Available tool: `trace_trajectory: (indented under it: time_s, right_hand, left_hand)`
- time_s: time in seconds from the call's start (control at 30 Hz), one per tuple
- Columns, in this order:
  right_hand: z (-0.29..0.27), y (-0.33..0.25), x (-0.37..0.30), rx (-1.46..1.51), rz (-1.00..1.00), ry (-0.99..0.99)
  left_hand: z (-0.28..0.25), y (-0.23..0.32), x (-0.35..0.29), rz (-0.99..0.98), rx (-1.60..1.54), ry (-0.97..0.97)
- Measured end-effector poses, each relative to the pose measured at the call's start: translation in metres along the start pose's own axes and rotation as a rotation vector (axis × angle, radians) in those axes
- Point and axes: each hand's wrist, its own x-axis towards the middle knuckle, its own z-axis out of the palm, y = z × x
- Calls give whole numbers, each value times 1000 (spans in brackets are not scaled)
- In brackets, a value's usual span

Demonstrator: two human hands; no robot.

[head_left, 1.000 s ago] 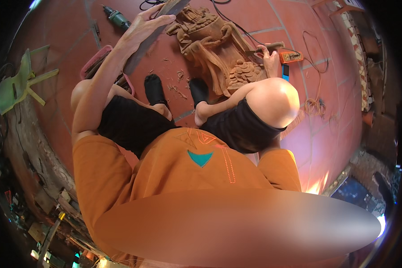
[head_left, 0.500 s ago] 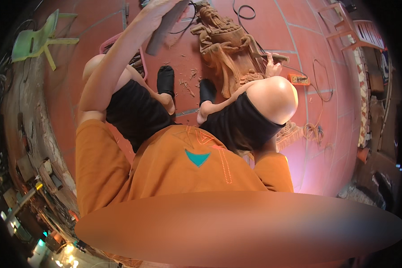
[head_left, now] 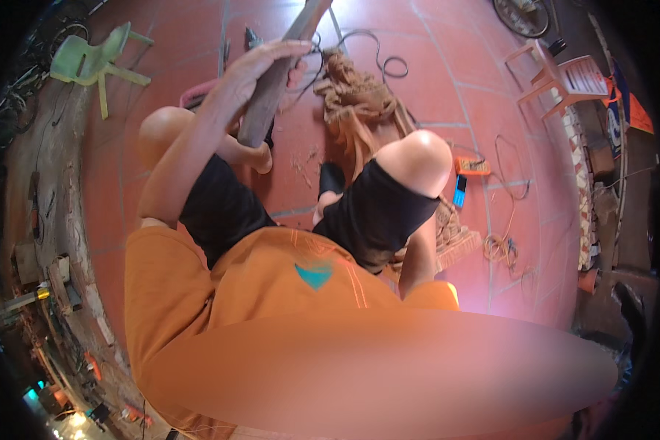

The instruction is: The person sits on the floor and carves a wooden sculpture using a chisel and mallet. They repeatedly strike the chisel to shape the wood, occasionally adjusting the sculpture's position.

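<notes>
My left hand (head_left: 268,62) is raised ahead of me, its fingers wrapped round a long dark wooden bar (head_left: 266,106). The bar slants, its broad lower end hanging over my left foot. A carved wooden statue (head_left: 356,99) of a robed figure lies on the floor between and beyond my legs. My right knee and thigh cover its middle, while its carved base (head_left: 455,238) shows at the right. The upper part of my right arm goes down beside that thigh; the right hand is hidden.
Wood shavings (head_left: 304,165) litter the red tiles near my feet. To the right are an orange power strip (head_left: 473,166), a phone-like device (head_left: 460,191) with a blue screen, and coiled cord (head_left: 499,249). A green chair (head_left: 92,62) stands left, a pink chair (head_left: 579,81) right.
The wooden bar and my left hand have come nearer, more into view. My right hand, earlier holding a thin wooden-handled tool over the statue, has dropped out of sight behind my right leg.
</notes>
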Motion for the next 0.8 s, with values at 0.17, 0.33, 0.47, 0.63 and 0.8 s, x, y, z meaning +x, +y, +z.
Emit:
trace_trajectory:
  time_s: [0.17,0.33,0.47,0.63,0.8]
  right_hand:
    - [-13,24,-3,-14,-29,-58]
    - [-35,33,0,-12,-111,-111]
    - [-52,-3,3,37,-302,-166]
    - [-53,-102,12,261,-456,-229]
    - [-16,-184,30,127,-475,-379]
  left_hand:
    - [11,-16,-3,-36,-270,69]
    - [22,-80,-4,-27,-513,69]
    - [18,-111,-6,-62,-548,-13]
    - [-2,-115,-10,1,-389,128]
    - [-17,-120,-10,103,-323,384]
